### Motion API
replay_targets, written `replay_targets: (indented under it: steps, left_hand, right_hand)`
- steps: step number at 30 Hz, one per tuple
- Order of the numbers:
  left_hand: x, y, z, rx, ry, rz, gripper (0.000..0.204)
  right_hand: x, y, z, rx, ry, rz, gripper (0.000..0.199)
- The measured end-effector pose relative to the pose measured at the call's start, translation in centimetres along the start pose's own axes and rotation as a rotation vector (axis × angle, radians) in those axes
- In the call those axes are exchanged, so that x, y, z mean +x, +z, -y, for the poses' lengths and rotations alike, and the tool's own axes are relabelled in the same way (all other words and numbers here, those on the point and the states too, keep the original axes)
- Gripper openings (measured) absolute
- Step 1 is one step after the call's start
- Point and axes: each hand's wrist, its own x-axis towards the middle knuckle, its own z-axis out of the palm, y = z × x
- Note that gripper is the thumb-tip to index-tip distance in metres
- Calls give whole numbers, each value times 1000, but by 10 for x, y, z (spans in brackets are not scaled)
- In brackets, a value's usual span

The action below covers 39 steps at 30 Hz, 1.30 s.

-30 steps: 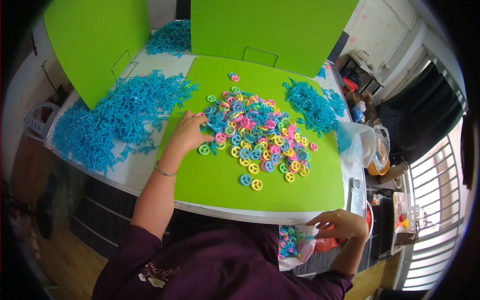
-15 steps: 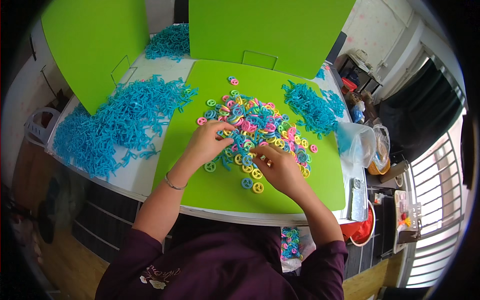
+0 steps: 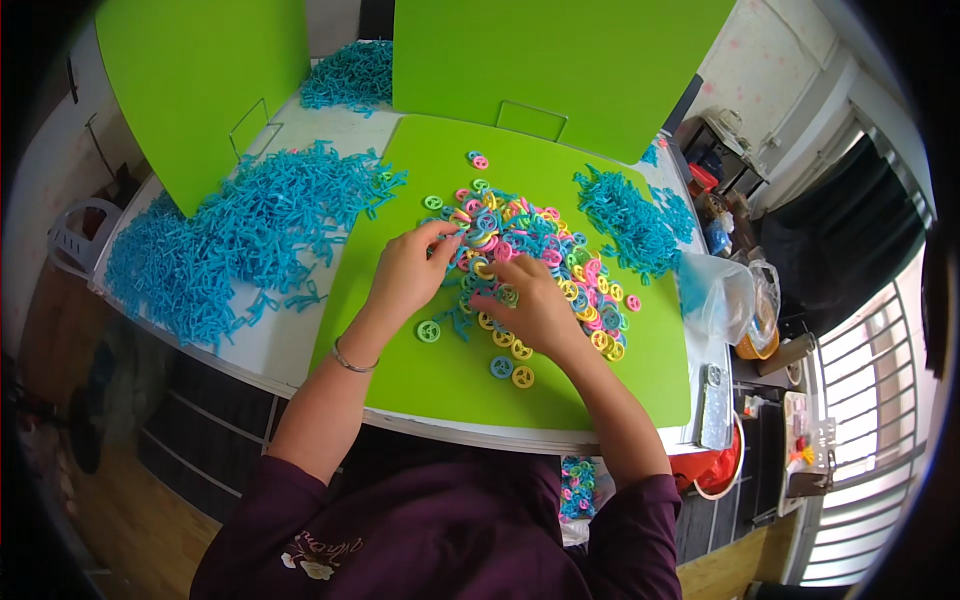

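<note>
A heap of small plastic spoked wheels [image 3: 555, 240] in pink, yellow, blue and green lies on a green board [image 3: 400, 390]. Blue plastic pieces are mixed into it. My left hand [image 3: 408, 268] is at the heap's left side, thumb and fingertips pinched close together; whatever they hold is too small to make out. Over the front of the heap, my right hand [image 3: 535, 305] has its thumb and fingers curved and apart. A green wheel [image 3: 507, 295] shows in that gap. A blue wheel [image 3: 501, 367] and a yellow wheel [image 3: 523, 377] lie nearer me.
Blue plastic pieces [image 3: 260, 230] form a large pile on the left, with a smaller pile [image 3: 630, 220] at right. Green panels [image 3: 560, 60] stand behind. A phone [image 3: 714, 405] lies by the right edge, near a clear plastic bag [image 3: 715, 295].
My right hand has moved up and left, farther over the wheels. My left hand has shifted slightly up along the heap's left side. The whole view has shifted a little.
</note>
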Motion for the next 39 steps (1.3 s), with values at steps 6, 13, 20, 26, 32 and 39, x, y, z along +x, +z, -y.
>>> replay_targets:
  steps: [6, 13, 20, 26, 32, 39]
  left_hand:
    - [2, 6, 8, -182, -45, 6, 22]
    - [-8, 14, 2, -121, 109, 210, 23]
    - [-29, 33, -16, 175, 384, 225, 34]
    - [-35, 43, -13, 275, 349, 266, 39]
    - [-30, 41, -11, 190, 353, 294, 26]
    - [-22, 40, -13, -400, -12, 236, 23]
  right_hand:
    - [-7, -8, -9, 154, 217, 99, 18]
    - [-27, -33, -37, 362, 558, -36, 19]
    - [-40, -38, -35, 951, 751, -89, 24]
    - [-44, -39, -37, 1326, 860, -111, 18]
    - [-45, -39, -39, 1315, 787, -58, 16]
    - [-46, -29, -38, 800, 447, -111, 18]
